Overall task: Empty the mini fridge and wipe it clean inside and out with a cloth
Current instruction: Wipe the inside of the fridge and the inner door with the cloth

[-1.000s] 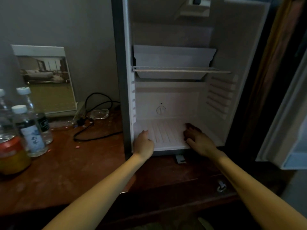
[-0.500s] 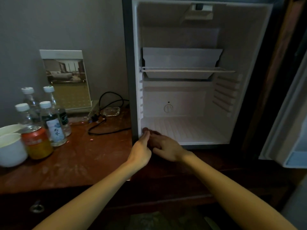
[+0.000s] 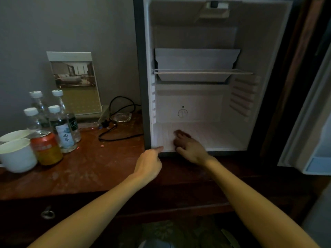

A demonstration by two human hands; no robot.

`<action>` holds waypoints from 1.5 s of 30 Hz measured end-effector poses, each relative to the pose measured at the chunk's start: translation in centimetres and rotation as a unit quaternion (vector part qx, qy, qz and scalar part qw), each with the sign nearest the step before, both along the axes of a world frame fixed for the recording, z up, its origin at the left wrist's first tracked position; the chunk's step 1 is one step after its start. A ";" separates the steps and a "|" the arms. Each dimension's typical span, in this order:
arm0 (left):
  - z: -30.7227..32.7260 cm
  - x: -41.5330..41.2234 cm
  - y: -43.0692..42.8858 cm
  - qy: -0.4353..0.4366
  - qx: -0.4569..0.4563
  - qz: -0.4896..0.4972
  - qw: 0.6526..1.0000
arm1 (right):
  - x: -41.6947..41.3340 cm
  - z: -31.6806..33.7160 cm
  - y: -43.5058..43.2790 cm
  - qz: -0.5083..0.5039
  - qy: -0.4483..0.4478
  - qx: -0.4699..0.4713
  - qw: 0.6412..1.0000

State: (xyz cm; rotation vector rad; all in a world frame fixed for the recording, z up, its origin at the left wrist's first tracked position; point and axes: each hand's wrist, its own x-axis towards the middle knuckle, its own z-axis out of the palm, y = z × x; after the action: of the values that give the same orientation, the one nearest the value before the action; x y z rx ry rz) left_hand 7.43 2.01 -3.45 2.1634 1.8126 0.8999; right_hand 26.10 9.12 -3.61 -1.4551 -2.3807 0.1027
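Right hand [image 3: 188, 145] presses flat, open-fingered, on the mini fridge [image 3: 254, 42] floor at 7 o'clock, likely wiping; left hand [image 3: 149, 162], grip unclear, braces the frame.

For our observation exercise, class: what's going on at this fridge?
A person reaches into the open, empty mini fridge. The right hand lies on its floor near the front left; what, if anything, is under it is unclear. The left hand touches the bottom front edge. On the desk beside it stand bottles, a can and cups.

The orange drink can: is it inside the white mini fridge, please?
No, the orange can stands on the brown wooden table beside the fridge.
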 end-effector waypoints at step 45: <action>5.5 -0.6 1.8 -0.261 0.264 0.002 0.929 | -8.5 0.9 -3.7 0.022 0.218 -0.112 0.969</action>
State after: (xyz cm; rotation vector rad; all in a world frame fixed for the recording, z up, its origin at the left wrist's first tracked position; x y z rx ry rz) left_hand 6.84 3.83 2.10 1.8860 1.4143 1.9236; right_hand 17.63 5.44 -2.68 -1.3062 -2.0851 0.6516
